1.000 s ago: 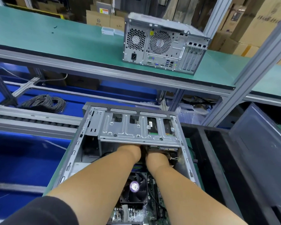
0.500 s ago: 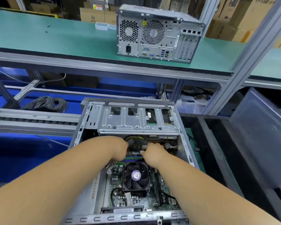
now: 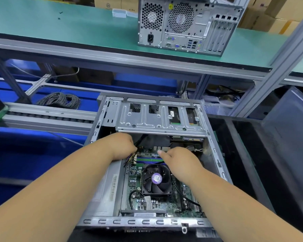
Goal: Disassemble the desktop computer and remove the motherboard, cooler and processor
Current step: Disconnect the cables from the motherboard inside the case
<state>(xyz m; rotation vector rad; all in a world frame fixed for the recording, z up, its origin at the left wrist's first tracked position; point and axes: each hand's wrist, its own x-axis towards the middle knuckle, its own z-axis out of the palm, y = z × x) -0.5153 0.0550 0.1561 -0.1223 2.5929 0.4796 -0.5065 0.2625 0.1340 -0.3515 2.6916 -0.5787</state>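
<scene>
Desktop computer (image 3: 152, 165) lies open on its side in the lower centre of the frame, and we see the motherboard (image 3: 147, 201) inside it with the cooler (image 3: 157, 179) on top; the processor is hidden under the cooler. A second ago both hands were pushed deep under the drive cage (image 3: 159, 117); now they have come back out toward us. Our left hand (image 3: 122, 145) is curled round a bundle of cables (image 3: 131, 158) at the left edge of the board and pinches it. Our right hand (image 3: 178, 161) is just beside the memory slots (image 3: 149, 159), one finger stretched toward the connectors; we cannot tell whether it holds anything. We judge that a plug was just pulled from under the cage, so the board is closer to free, but the cooler is not yet removed.

Around the case, a second closed tower (image 3: 187, 25) stands on the green tabletop (image 3: 68, 27) in the upper right. A coil of grey wire (image 3: 59, 100) lies at middle left, beside a roller conveyor (image 3: 47, 117). Dark bins (image 3: 252, 154) stand to the right. In the way we see the drive cage overhanging the far end of the board, and a black cable (image 3: 185, 196) crossing the board right of the cooler.
</scene>
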